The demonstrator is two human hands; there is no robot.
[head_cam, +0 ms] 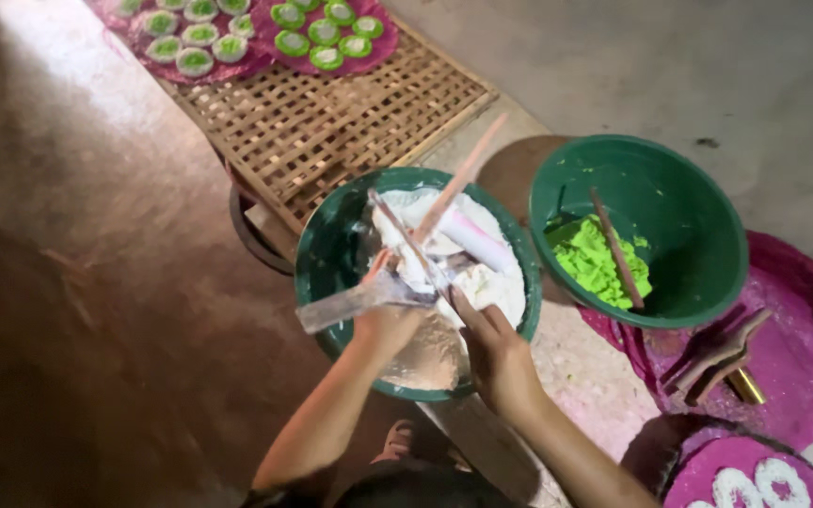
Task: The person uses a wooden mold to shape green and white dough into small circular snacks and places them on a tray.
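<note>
White dough (482, 273) fills a green bowl (326, 254) set low in front of the person, near the middle of the view. It looks soft, wet and sticky, likely to cling to whatever touches it and to tear rather than lift cleanly, so it is probably best worked through the tools and not pinched bare. The left hand (383, 325) is closed around a flat, paste-coated scraper (359, 299) whose blade points out over the bowl's left rim. The right hand (491, 343) rests at the dough's near edge, its grip closed on a thin blade-like strip (411, 243) that slants up across the dough. A long reddish stick (458, 179) rises from the same mass toward the upper right; which hand steadies it cannot be told. Just to the right stands a second green bowl (689, 198) holding bright green dough (599, 263) and another stick (618, 249). Beneath and beyond it lie pink cloths (792, 348), one carrying small wooden pieces (717, 357), another at the lower right with white shaped pieces (755, 484). Behind the bowls a woven bamboo tray (331, 122) bears pink mats of round green-and-white cakes (326, 33). Bare concrete floor (708, 66) surrounds everything
</note>
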